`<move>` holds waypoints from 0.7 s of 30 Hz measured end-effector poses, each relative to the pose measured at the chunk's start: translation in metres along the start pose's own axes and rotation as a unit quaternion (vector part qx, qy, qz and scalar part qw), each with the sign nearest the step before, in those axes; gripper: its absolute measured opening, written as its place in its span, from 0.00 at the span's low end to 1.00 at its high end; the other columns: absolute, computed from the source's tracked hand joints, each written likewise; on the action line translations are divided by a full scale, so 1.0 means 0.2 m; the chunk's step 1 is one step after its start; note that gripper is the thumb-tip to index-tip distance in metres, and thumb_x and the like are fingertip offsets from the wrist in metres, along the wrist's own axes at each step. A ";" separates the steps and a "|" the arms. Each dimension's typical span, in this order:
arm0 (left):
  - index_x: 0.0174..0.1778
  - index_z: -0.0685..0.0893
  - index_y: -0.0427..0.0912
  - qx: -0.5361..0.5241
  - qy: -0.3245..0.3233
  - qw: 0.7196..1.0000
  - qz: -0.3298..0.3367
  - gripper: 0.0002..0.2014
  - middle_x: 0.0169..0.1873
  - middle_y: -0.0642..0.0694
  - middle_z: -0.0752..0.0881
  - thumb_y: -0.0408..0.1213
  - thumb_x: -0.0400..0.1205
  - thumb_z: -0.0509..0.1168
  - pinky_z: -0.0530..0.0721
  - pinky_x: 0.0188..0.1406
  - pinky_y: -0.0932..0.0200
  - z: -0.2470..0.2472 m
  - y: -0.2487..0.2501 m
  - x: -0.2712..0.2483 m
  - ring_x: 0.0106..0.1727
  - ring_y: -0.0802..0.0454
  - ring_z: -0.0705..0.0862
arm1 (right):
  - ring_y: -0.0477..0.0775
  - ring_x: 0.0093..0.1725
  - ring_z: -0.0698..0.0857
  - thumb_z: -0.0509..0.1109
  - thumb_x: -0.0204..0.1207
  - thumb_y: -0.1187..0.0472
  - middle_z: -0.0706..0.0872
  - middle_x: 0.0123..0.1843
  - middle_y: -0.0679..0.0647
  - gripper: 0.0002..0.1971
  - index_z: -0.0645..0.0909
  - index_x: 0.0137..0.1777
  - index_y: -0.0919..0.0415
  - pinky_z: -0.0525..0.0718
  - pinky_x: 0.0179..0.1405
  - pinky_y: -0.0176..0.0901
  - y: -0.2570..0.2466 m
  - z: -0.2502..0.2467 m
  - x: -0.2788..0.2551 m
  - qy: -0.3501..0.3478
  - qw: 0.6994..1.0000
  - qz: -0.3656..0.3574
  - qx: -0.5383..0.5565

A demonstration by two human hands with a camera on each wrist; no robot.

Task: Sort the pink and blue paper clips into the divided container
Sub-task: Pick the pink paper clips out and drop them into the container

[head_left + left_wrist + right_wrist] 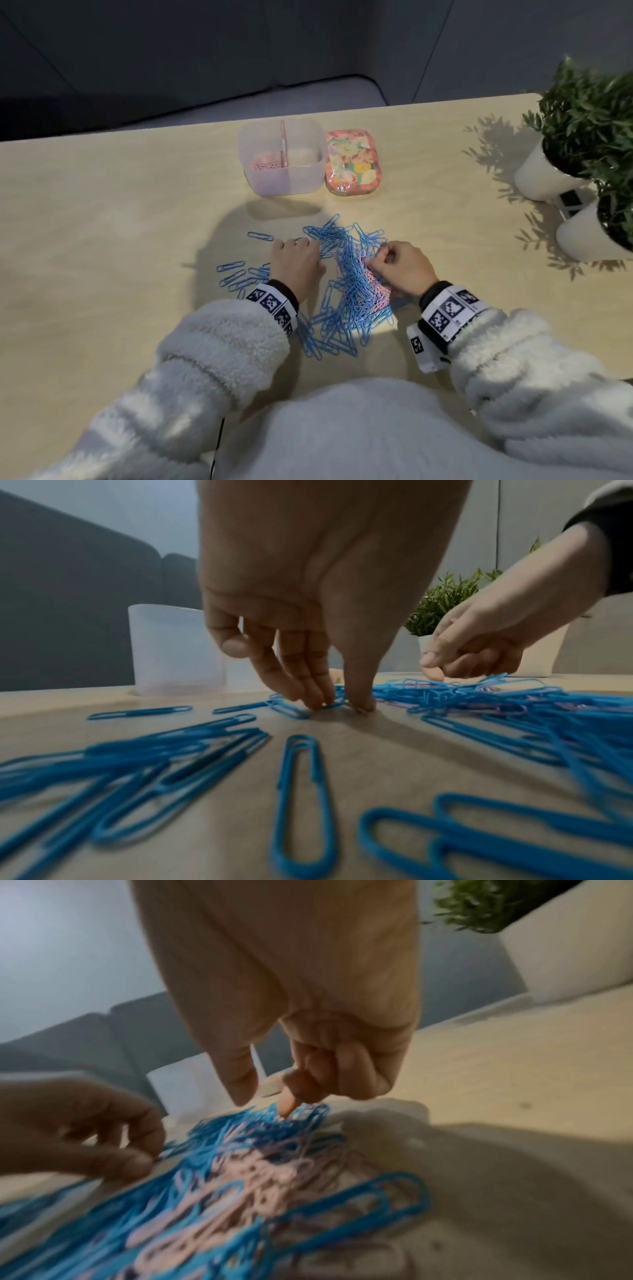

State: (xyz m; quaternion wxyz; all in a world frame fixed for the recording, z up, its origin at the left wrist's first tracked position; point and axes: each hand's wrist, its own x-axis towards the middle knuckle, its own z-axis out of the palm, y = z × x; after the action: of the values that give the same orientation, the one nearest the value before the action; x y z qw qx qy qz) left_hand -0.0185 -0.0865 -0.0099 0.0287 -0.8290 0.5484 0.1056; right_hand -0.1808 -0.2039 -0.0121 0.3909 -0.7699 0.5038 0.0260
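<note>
Blue paper clips (337, 274) are lying in a loose heap at the middle of the pale wooden table (120, 205), with pink paper clips (375, 284) tangled into the heap's 3 o'clock side. More blue ones are lying scattered singly toward 9 o'clock.

Her left hand (296, 262) is reaching down at the heap's 9 o'clock edge, its fingers (301, 680) held straight and close together, their tips and the thumb tip touching the table beside a blue clip; I cannot tell whether anything is pinched between them. Her right hand (406, 265) is hovering over the pink patch, fingers curled in, with the forefinger (286, 1104) poking down into the clips and the thumb apart from it.

At 12 o'clock from the heap, the divided container (282, 161) is standing, translucent, with a few pink clips sitting in its left compartment. Just beside it at 3 o'clock, a floral tin (352, 164) is lying flat. Two potted plants (582, 137) in white pots are standing at the table's far 3 o'clock edge.
</note>
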 end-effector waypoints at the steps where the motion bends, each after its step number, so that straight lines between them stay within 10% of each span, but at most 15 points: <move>1: 0.55 0.77 0.43 -0.009 -0.005 1.000 0.003 0.12 0.57 0.44 0.84 0.45 0.82 0.58 0.70 0.61 0.48 0.01 -0.01 0.00 0.60 0.42 0.80 | 0.54 0.38 0.84 0.73 0.69 0.46 0.85 0.34 0.49 0.13 0.78 0.35 0.54 0.77 0.40 0.44 -0.03 0.02 -0.03 0.011 0.999 -0.017 -0.047; 11: 0.56 0.76 0.36 -0.256 0.040 0.966 0.009 0.09 0.44 0.37 0.85 0.30 0.83 0.55 0.76 0.45 0.48 -0.05 -0.04 -0.06 0.44 0.39 0.82 | 0.49 0.32 0.77 0.71 0.72 0.57 0.79 0.28 0.45 0.03 0.86 0.43 0.53 0.72 0.35 0.43 -0.13 0.09 -0.08 -0.023 0.991 -0.129 0.011; 14: 0.54 0.78 0.35 -0.301 0.000 0.953 0.038 0.10 0.48 0.38 0.81 0.30 0.83 0.52 0.71 0.48 0.54 -0.07 0.03 -0.09 0.48 0.43 0.78 | 0.51 0.35 0.81 0.68 0.70 0.64 0.84 0.30 0.46 0.09 0.82 0.31 0.50 0.76 0.39 0.42 -0.02 -0.06 -0.06 -0.004 0.993 -0.114 -0.015; 21: 0.51 0.79 0.40 -0.175 -0.099 0.970 0.135 0.13 0.52 0.42 0.80 0.47 0.80 0.64 0.75 0.52 0.51 0.02 0.20 -0.13 0.53 0.44 0.80 | 0.55 0.39 0.81 0.75 0.63 0.40 0.82 0.33 0.47 0.18 0.74 0.32 0.51 0.72 0.36 0.42 0.09 -0.06 -0.18 -0.056 0.984 -0.050 -0.161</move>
State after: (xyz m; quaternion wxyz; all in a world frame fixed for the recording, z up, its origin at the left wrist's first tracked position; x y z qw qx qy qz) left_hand -0.0656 -0.0792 -0.0063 -0.0770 -0.7250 0.6227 0.2841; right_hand -0.2171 -0.1868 0.0009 0.2903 -0.8441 0.4315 0.1304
